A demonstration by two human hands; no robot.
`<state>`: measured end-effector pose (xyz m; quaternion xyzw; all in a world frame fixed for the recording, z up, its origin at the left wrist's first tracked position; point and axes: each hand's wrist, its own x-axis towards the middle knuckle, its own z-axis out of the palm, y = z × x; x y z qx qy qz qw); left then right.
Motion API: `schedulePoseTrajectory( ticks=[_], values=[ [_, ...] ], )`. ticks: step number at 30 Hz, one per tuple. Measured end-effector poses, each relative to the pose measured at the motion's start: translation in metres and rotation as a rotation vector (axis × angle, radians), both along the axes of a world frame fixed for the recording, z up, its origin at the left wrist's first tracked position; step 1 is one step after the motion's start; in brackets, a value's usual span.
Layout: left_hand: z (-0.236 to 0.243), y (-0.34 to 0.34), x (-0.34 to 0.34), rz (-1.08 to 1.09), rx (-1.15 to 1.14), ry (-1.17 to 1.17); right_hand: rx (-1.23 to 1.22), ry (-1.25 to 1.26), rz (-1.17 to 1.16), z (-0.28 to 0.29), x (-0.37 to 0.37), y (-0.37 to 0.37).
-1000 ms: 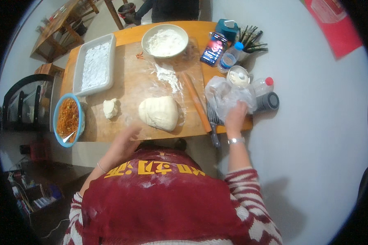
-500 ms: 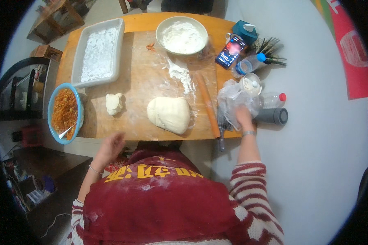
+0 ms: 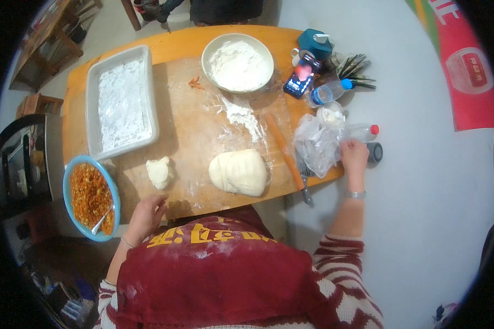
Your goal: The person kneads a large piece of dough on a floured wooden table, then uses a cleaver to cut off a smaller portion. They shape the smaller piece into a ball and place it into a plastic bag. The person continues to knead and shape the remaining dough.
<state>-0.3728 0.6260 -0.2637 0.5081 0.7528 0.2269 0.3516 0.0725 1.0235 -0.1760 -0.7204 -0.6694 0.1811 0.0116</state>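
My left hand is at the near edge of the wooden board, fingers loosely bent and apart, below the small dough piece. A large dough lump lies right of centre. My right hand is closed beside the crumpled plastic bag and grey flask; what its fingers hold is hidden. Between dough and bag lie a rolling pin and a dark knife handle.
Around the table: blue filling bowl, flour-dusted tray, flour bowl, phone, water bottle, red-capped bottle, teal container, lidded jar. A wall borders the right side.
My right hand has shifted rightward from over the bag to its right edge. My left hand is a little lower than a second ago. The view has shifted, moving the table in frame.
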Motion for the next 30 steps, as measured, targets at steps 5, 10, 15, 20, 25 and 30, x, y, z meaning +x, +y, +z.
schedulePoseTrajectory(
  ticks=[5, 10, 15, 20, 25, 30],
  values=[
    [0.006, 0.016, 0.001, 0.198, -0.025, -0.243, 0.176, 0.688, -0.071, -0.049, -0.081, 0.007],
    [0.013, 0.015, 0.018, 0.162, -0.087, -0.030, 0.271, 0.844, 0.004, -0.119, -0.154, 0.085],
    [0.024, 0.016, 0.053, 0.300, -0.244, -0.041, 0.448, 0.747, -0.159, -0.155, -0.180, 0.142],
    [0.012, 0.020, 0.063, 0.324, -0.263, -0.079, 0.521, 0.880, -0.318, -0.167, -0.187, 0.163],
    [0.012, 0.032, 0.067, 0.269, -0.319, -0.029, 0.548, 0.751, -0.354, -0.173, -0.191, 0.171],
    [-0.003, 0.019, 0.075, 0.275, -0.200, -0.014, 0.537, 0.699, -0.365, -0.179, -0.191, 0.178]
  ],
)
